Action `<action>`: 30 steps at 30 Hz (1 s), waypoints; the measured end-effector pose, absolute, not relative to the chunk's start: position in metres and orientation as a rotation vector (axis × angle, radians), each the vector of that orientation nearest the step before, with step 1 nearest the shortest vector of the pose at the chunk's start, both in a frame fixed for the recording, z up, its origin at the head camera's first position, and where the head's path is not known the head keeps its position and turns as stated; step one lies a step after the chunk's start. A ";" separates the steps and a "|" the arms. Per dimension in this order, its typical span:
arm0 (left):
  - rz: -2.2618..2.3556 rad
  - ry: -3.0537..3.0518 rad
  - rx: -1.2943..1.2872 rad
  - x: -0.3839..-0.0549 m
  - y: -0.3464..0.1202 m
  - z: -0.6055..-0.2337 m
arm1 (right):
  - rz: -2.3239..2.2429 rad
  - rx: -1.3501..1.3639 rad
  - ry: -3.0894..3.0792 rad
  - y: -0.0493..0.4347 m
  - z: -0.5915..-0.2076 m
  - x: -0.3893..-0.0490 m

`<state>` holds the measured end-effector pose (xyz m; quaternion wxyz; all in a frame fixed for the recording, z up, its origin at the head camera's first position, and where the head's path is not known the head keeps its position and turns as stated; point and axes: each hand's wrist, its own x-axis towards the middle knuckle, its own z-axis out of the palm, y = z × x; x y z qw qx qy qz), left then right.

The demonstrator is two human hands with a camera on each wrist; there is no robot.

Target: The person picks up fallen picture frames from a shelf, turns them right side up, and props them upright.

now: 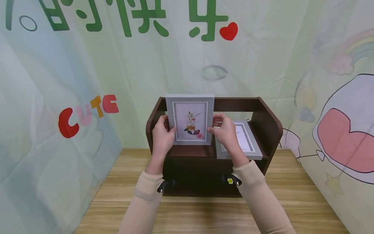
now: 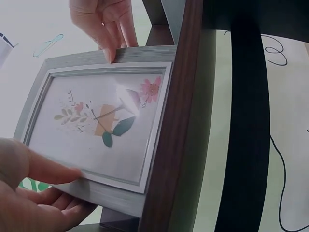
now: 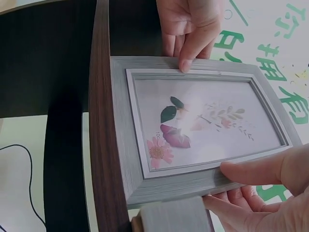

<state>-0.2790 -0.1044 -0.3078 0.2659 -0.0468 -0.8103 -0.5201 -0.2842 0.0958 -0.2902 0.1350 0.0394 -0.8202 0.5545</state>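
Between both hands a grey picture frame [image 1: 190, 100] with a floral print stands upright at the left part of a dark brown shelf [image 1: 193, 151]. My left hand [image 1: 162, 136] grips its left side, thumb on the front and fingers behind, as the left wrist view also shows with the frame [image 2: 91, 121]. On the opposite side my right hand [image 1: 226, 131] pinches the frame's right edge the same way; its thumb shows on the front in the right wrist view. A second grey picture frame [image 1: 253, 143] lies tilted back on the shelf's right part, partly hidden by my right hand and forearm.
The shelf stands on a wood-grain table [image 1: 201, 214], with raised side panels [image 1: 267, 130] and a back rail [image 1: 236, 104]. Its lower compartment [image 1: 201, 175] is dark. A printed cloth backdrop [image 1: 140, 68] surrounds the table at the back and both sides.
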 end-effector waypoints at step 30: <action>-1.382 -2.115 -0.125 -0.273 -0.103 -0.342 | 1.637 0.199 -2.193 0.103 -0.304 -0.288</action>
